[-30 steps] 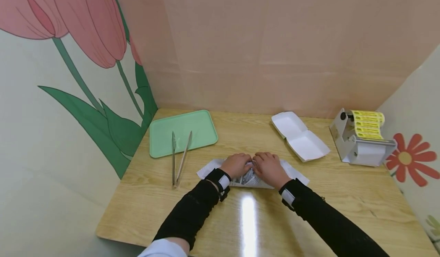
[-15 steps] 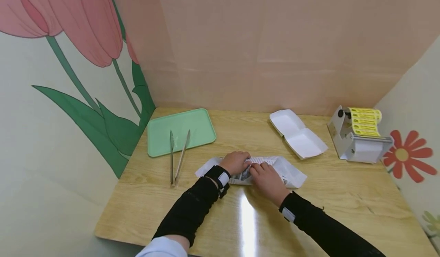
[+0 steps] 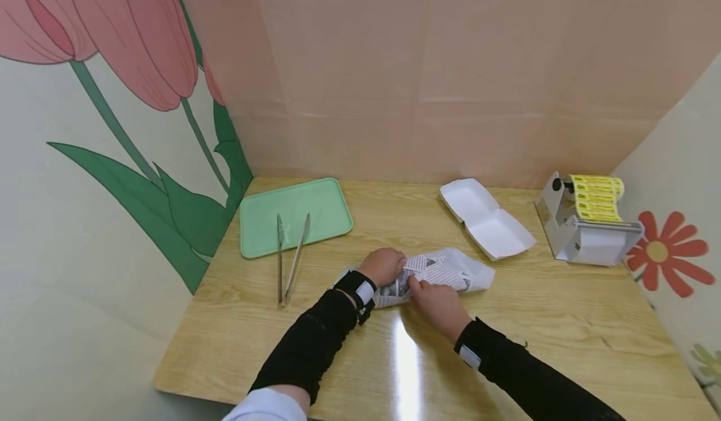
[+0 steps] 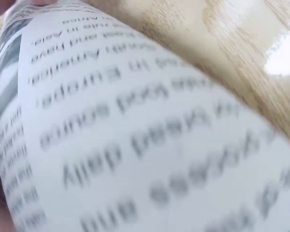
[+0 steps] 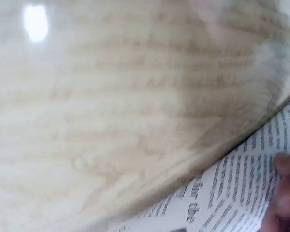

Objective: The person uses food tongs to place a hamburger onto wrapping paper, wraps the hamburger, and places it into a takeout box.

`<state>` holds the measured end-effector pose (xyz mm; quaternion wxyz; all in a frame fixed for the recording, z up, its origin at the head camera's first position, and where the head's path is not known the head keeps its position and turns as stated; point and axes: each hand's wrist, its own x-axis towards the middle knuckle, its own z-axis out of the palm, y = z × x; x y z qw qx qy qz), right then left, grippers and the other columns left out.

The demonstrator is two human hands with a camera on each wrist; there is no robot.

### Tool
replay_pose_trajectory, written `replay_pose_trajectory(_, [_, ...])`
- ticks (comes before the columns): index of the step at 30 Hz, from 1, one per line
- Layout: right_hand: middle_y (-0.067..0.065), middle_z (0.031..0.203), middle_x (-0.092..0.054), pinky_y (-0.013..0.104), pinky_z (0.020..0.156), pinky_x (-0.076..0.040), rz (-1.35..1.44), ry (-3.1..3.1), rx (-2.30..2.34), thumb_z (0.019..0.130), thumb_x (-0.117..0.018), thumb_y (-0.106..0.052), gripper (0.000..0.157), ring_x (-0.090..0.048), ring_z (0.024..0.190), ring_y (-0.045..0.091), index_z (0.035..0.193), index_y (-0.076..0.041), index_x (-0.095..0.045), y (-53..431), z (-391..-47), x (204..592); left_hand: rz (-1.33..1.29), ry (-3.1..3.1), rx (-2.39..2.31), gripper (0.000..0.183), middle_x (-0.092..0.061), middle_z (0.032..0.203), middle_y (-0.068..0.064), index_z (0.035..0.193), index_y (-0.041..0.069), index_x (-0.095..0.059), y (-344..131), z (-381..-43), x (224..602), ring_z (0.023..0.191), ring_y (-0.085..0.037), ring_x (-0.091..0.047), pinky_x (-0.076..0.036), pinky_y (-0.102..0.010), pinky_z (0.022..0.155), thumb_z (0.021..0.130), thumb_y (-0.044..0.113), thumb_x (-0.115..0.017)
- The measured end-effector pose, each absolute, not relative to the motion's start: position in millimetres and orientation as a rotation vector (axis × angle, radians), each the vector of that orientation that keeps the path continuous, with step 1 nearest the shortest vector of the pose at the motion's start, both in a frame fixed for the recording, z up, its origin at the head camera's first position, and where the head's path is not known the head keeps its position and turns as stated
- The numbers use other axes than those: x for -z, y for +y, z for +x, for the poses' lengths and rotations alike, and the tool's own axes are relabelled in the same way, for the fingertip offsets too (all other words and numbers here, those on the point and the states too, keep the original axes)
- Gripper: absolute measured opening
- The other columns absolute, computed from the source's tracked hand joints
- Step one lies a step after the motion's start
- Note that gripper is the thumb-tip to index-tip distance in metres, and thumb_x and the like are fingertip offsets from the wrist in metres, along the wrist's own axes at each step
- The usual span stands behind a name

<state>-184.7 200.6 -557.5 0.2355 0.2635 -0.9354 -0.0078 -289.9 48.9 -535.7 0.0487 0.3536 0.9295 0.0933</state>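
Observation:
A sheet of newsprint-patterned wrapping paper [image 3: 447,271] lies folded into a long bundle at the middle of the table, its contents hidden. My left hand [image 3: 384,266] grips the left part of it, fingers curled over the top. Beside it my right hand [image 3: 440,308] pinches the paper at the near side, close to the left fingertips. Printed text on the rounded paper [image 4: 135,121] fills most of the left wrist view. Fingertips [image 5: 287,166] of the right hand rest against the printed paper [image 5: 237,179] in the right wrist view.
Metal tongs [image 3: 296,259] lean over the front edge of a green tray [image 3: 329,205] at the back left. An opened white takeout box [image 3: 501,233] stands at the back right. Farther right is a dispenser [image 3: 599,243] with a roll of yellow labels [image 3: 598,199].
The paper's right side has been folded over, so more print shows and its right end is narrower. My right hand has moved slightly down toward the near side; the left stays put.

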Motion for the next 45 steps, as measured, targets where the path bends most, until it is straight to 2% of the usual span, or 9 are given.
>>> replay_pose_trajectory(2, [0.004, 0.054, -0.045, 0.035, 0.033, -0.034, 0.685, -2.600, 0.020, 0.078, -0.066, -0.003, 0.026, -0.040, 0.038, 0.017, 0.102, -0.001, -0.056, 201, -182, 558, 1.048, 2.818, -0.331, 0.030, -0.070, 0.092, -0.001, 0.102, 0.012, -0.072, 47, -291, 536, 0.086, -0.017, -0.065, -0.051, -0.031, 0.078, 0.104, 0.024, -0.044])
replay_pose_trajectory(6, [0.004, 0.051, -0.042, 0.034, 0.033, -0.034, 0.656, -2.665, 0.004, 0.077, -0.065, 0.002, 0.032, -0.038, 0.038, 0.015, 0.108, -0.002, -0.056, 204, -181, 557, 0.990, 2.812, -0.420, 0.026, -0.067, 0.084, 0.000, 0.092, 0.012, -0.070, 42, -292, 534, 0.079, -0.016, -0.063, -0.050, -0.030, 0.073, 0.102, 0.023, -0.049])
replay_pose_trajectory(13, [-0.003, 0.051, -0.033, 0.030, 0.034, -0.030, 0.631, -2.784, -0.064, 0.075, -0.070, -0.005, 0.042, -0.032, 0.039, 0.010, 0.114, -0.006, -0.056, 215, -181, 552, 0.982, 2.866, -0.369, 0.025, -0.058, 0.069, 0.007, 0.074, 0.018, -0.063, 31, -289, 528, 0.065, -0.011, -0.055, -0.043, -0.025, 0.058, 0.097, 0.026, -0.058])
replay_pose_trajectory(22, [-0.006, 0.051, -0.032, 0.026, 0.038, -0.023, 0.467, -2.940, -0.309, 0.095, -0.061, -0.024, 0.025, -0.031, 0.039, 0.009, 0.109, -0.005, -0.051, 217, -188, 547, 0.930, 2.861, -0.356, 0.027, -0.054, 0.065, 0.009, 0.070, 0.019, -0.059, 27, -287, 526, 0.062, -0.009, -0.051, -0.039, -0.023, 0.056, 0.093, 0.032, -0.064])
replay_pose_trajectory(29, [-0.004, 0.052, -0.036, 0.028, 0.040, -0.025, 0.236, -2.961, -0.537, 0.096, -0.059, -0.039, 0.035, -0.036, 0.041, 0.012, 0.094, -0.006, -0.047, 217, -195, 547, 0.826, 2.779, -0.529, 0.033, -0.049, 0.062, 0.008, 0.066, 0.017, -0.055, 24, -288, 534, 0.059, -0.009, -0.047, -0.035, -0.022, 0.054, 0.092, 0.035, -0.067])
replay_pose_trajectory(35, [0.000, 0.058, -0.045, 0.028, 0.042, -0.032, 0.072, -3.049, -0.764, 0.095, -0.062, -0.039, 0.038, -0.043, 0.046, 0.014, 0.101, -0.004, -0.047, 219, -198, 541, 0.762, 2.690, -0.643, 0.032, -0.047, 0.062, 0.007, 0.069, 0.016, -0.055, 23, -288, 539, 0.057, -0.008, -0.045, -0.034, -0.020, 0.052, 0.093, 0.033, -0.066])
replay_pose_trajectory(45, [0.007, 0.073, -0.057, 0.029, 0.050, -0.040, -0.002, -3.082, -1.007, 0.095, -0.062, -0.037, 0.040, -0.050, 0.058, 0.017, 0.108, -0.003, -0.046, 223, -203, 541, 0.693, 2.624, -0.759, 0.028, -0.050, 0.066, 0.006, 0.072, 0.013, -0.057, 29, -283, 531, 0.059, -0.009, -0.048, -0.036, -0.020, 0.053, 0.092, 0.029, -0.067])
